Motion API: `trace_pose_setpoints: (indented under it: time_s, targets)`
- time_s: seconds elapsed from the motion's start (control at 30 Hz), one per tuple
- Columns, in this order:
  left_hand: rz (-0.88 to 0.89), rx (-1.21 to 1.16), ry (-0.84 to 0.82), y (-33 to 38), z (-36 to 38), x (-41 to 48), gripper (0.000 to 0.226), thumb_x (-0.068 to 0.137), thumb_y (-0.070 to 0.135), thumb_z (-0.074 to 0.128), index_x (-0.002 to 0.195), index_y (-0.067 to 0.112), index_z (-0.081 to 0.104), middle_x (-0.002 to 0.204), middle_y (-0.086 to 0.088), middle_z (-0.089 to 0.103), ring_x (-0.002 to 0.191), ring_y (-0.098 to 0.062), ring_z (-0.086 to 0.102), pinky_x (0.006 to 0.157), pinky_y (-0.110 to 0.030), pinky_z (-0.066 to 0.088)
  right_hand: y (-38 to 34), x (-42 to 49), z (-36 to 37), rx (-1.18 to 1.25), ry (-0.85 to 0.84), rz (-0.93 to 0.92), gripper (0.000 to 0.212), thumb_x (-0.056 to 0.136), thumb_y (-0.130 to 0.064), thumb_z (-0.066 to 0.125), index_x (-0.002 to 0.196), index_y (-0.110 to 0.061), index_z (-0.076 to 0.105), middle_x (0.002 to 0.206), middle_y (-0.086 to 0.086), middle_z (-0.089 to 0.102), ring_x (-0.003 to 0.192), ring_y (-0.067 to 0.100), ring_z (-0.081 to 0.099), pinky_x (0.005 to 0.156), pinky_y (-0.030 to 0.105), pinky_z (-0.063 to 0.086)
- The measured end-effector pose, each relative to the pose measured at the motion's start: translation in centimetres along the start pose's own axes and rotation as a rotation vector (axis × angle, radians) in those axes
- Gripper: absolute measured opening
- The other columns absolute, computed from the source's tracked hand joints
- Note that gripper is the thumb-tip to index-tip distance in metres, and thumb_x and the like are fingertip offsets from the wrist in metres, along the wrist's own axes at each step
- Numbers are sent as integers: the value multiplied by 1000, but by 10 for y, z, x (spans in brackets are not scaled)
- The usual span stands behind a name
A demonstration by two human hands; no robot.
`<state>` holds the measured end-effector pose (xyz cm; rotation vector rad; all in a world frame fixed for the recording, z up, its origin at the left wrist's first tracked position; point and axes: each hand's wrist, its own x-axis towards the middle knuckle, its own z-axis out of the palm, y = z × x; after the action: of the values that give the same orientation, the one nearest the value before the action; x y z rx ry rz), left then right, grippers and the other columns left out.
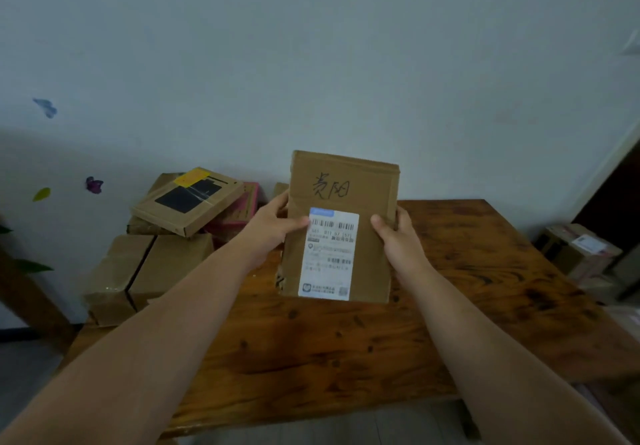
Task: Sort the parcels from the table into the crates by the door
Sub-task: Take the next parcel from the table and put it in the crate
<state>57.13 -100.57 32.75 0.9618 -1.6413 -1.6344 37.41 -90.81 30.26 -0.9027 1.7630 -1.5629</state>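
Observation:
I hold a flat brown cardboard parcel (367, 188) upright above the wooden table (485, 271), its face toward me. It carries black handwriting near the top and a white shipping label with barcodes below. My left hand (273, 226) grips its left edge, thumb on the front by the label. My right hand (398, 236) grips the right edge, thumb on the front as well. Both forearms reach in from the bottom of the view.
Several other cardboard parcels (156, 264) are piled at the table's far left against the wall, one flat box (187, 200) lying tilted on top, a pink one (242, 212) beside it. More boxes (578, 250) sit on the floor at the right, near a dark doorway.

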Motion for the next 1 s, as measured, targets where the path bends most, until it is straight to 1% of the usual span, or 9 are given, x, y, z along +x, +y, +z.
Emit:
trace_pose_setpoints:
  time_s: [0.1,0.2,0.3,0.4,0.53,0.63,0.73,0.83,1.0]
  targets:
    - [33,-5,90,-2,15,4,25,83,24,70,104,25,58,102,6,67,89,-11,64,66,-26,48,1,-4,-19,34,52,25,44,88,-37,63,125,-19,48,114,-4,61,103,17,60,87,39,50]
    - [55,-67,99,-1,39,6,12,85,26,68,95,21,62,83,9,73,75,-8,70,57,-20,50,5,-10,-47,150,15,26,27,86,-25,68,110,-29,58,111,0,68,98,20,67,83,40,54]
    - [42,-105,59,1,76,6,12,87,27,65,96,20,64,84,7,74,77,-11,70,61,-25,52,12,-16,-83,228,5,24,30,86,-20,67,108,-39,60,100,-7,73,90,15,71,72,33,56]
    - [12,-104,20,3,116,8,10,87,26,66,94,20,64,93,2,73,90,-19,67,74,-35,51,18,-18,-121,243,61,28,33,89,-22,64,119,-35,59,104,-5,73,93,18,70,80,39,55]
    - [-10,-90,-47,7,193,17,10,85,20,66,94,21,64,97,0,72,96,-21,66,89,-43,48,28,-17,-199,198,142,22,40,90,-26,63,129,-30,54,110,-1,70,98,22,67,87,45,53]
    - [9,-102,-66,6,268,21,10,84,21,68,93,22,65,92,2,73,94,-20,67,83,-39,50,39,-12,-272,177,177,13,42,89,-26,64,130,-26,54,112,2,69,98,22,67,87,44,53]
    - [8,-121,-81,0,348,26,8,83,23,68,90,23,66,89,3,74,92,-19,68,81,-38,50,53,-5,-352,139,193,15,34,89,-28,64,122,-32,57,110,-2,69,100,21,67,90,45,52]
    - [-22,-141,-127,-5,422,29,10,82,24,68,92,24,67,89,5,74,90,-18,69,78,-37,51,68,-6,-427,111,214,18,33,88,-30,64,120,-36,58,98,-13,73,89,12,70,82,39,53]
    - [-57,-149,-176,-9,513,37,14,83,24,68,97,27,68,92,5,74,92,-18,69,81,-38,51,83,3,-518,70,243,26,25,91,-24,61,105,-44,61,96,-18,72,92,9,69,79,33,53]
